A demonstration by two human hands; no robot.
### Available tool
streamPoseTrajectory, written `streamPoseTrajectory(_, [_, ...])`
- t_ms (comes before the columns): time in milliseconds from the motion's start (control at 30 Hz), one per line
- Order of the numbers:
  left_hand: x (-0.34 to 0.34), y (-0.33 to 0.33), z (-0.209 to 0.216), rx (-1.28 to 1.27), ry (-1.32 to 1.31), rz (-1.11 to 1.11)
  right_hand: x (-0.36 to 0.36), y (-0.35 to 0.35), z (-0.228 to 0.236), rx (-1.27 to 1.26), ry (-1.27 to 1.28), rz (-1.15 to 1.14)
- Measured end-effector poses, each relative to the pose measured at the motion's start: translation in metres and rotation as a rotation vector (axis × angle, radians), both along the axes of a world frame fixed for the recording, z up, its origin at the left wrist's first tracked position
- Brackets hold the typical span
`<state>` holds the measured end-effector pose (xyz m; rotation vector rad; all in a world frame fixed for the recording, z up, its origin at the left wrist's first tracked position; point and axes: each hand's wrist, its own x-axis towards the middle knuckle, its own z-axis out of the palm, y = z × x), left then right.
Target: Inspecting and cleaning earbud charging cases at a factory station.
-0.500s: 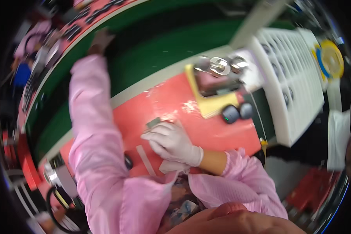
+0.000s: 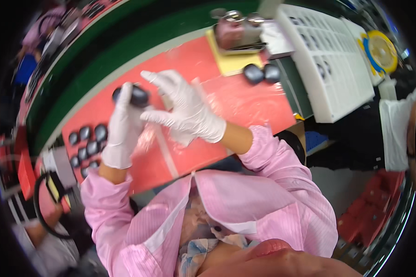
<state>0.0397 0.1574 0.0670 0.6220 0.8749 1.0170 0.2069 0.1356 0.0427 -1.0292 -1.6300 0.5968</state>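
Observation:
My left hand, in a white glove, is closed around a small dark rounded case, raised above the red mat. Facing it from the right is my gloved right hand. Its thumb and forefinger are stretched apart toward the case without visibly gripping it. A white cloth sticks out beneath the right palm and seems tucked in its hidden lower fingers. Several similar dark cases lie in rows on the mat beside my left wrist.
Two dark cases sit beside a yellow pad bearing a container with metal-topped bottles. A white slotted tray stands at the right. A green conveyor belt runs beyond the mat. Another person's arm shows at lower left.
My left arm has drawn back from over the green belt, and its hand now holds a dark case. The right hand has lifted and spread thumb and forefinger; the cloth moved with it.

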Motion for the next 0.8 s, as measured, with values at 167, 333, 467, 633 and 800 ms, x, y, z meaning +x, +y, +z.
streamPoseTrajectory(167, [-0.013,-0.08,-0.012,0.343,0.247,0.064,-0.016,-0.037,0.012,-0.209,0.031,0.235])
streamPoseTrajectory(333, [-0.019,-0.126,-0.022,0.275,0.187,0.164,-0.032,-0.063,0.006,-0.572,0.473,0.407])
streamPoseTrajectory(467, [-0.018,-0.146,-0.034,0.26,0.15,0.234,-0.033,-0.078,0.0,-0.519,0.164,0.354])
streamPoseTrajectory(633, [-0.023,-0.151,-0.038,0.152,0.176,0.238,-0.032,-0.077,-0.014,-0.032,0.192,0.488])
streamPoseTrajectory(800, [-0.015,-0.158,-0.042,0.197,0.201,0.243,-0.029,-0.084,-0.024,-0.134,0.119,0.312])
